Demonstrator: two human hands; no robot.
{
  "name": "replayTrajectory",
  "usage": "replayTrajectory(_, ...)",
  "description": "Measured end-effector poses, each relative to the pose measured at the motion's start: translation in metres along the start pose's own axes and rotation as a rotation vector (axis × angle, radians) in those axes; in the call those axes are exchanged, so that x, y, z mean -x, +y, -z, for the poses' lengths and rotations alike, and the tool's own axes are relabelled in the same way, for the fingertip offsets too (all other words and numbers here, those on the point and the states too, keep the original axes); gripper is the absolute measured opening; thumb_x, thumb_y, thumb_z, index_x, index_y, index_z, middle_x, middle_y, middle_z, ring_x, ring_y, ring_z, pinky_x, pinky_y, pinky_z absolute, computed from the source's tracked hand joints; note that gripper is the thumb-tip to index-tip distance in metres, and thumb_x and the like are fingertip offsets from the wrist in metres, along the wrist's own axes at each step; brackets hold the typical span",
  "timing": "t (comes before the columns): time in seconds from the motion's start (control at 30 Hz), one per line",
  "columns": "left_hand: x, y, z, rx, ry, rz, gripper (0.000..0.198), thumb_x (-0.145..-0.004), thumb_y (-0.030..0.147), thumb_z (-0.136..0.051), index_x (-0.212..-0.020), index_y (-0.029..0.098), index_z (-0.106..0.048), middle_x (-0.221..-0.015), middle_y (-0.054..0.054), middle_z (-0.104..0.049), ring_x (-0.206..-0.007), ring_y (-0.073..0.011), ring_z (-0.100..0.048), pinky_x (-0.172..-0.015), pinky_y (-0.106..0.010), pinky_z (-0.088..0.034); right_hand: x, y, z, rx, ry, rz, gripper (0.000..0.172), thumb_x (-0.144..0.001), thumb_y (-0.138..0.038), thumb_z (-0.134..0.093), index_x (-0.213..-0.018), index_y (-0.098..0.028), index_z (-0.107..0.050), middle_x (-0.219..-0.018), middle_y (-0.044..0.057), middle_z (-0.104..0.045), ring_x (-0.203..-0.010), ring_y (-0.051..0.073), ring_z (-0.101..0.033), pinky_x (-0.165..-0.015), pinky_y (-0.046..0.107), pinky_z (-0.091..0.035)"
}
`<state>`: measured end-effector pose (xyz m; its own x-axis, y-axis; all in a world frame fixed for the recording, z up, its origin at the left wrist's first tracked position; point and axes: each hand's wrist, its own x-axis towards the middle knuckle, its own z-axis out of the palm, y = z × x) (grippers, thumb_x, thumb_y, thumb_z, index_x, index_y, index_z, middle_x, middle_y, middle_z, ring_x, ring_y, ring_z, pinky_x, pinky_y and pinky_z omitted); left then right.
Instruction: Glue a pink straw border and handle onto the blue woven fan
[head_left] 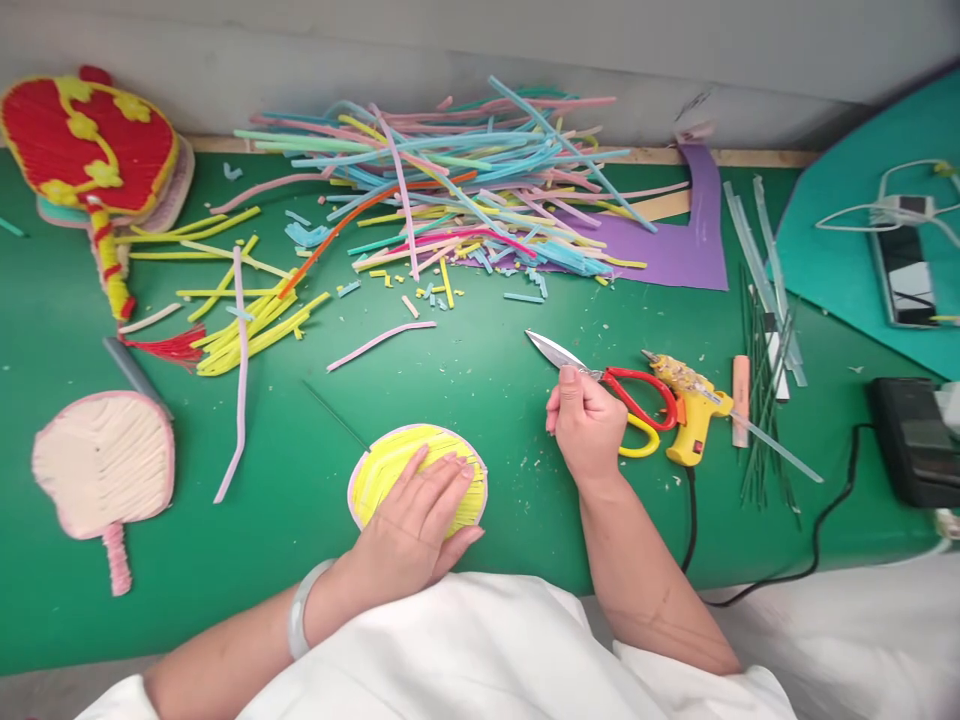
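My left hand (pixel 416 520) lies flat with fingers stretched out on a round yellow strip-covered disc (pixel 384 462) near the table's front edge. My right hand (pixel 586 425) is closed around the handles of red and yellow scissors (pixel 622 392), whose blades point up and left over the green table (pixel 480 400). A thin dark wire (pixel 335 416) runs out from the disc's upper left.
A yellow glue gun (pixel 690 410) with its cord lies right of the scissors, beside clear glue sticks (pixel 765 260). A heap of coloured strips (pixel 465 185) fills the back. A red and yellow fan (pixel 86 145) and a cream fan (pixel 105 460) lie at left. Purple sheet (pixel 686 240), phone (pixel 904 270).
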<state>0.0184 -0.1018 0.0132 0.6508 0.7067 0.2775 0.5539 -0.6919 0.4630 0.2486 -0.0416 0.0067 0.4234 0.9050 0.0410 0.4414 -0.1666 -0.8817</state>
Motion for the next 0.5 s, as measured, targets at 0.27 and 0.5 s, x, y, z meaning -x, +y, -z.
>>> replayTrajectory(0.27, -0.004, -0.007, 0.01, -0.109, 0.097, 0.123, 0.055, -0.091, 0.015, -0.059, -0.143, 0.012, -0.041, -0.131, -0.019, -0.061, -0.13, -0.0296, -0.054, -0.113, -0.055, -0.04, 0.002, -0.003, -0.001, -0.014, -0.004, 0.017, 0.054, -0.095, -0.057, -0.047, -0.054, -0.022, -0.051, -0.039, -0.005, -0.047, -0.036, 0.009, -0.046, -0.046, 0.023, -0.04)
replayTrajectory(0.5, -0.003, -0.01, -0.001, -0.277, -0.182, 0.096, 0.076, -0.099, 0.048, -0.045, -0.155, 0.004, -0.02, -0.153, -0.022, -0.041, -0.144, -0.0358, -0.036, -0.118, -0.057, -0.026, 0.002, -0.007, 0.001, -0.006, -0.006, 0.019, 0.056, -0.094, -0.059, -0.046, -0.052, -0.023, -0.05, -0.037, -0.005, -0.046, -0.035, 0.009, -0.046, -0.043, 0.023, -0.038)
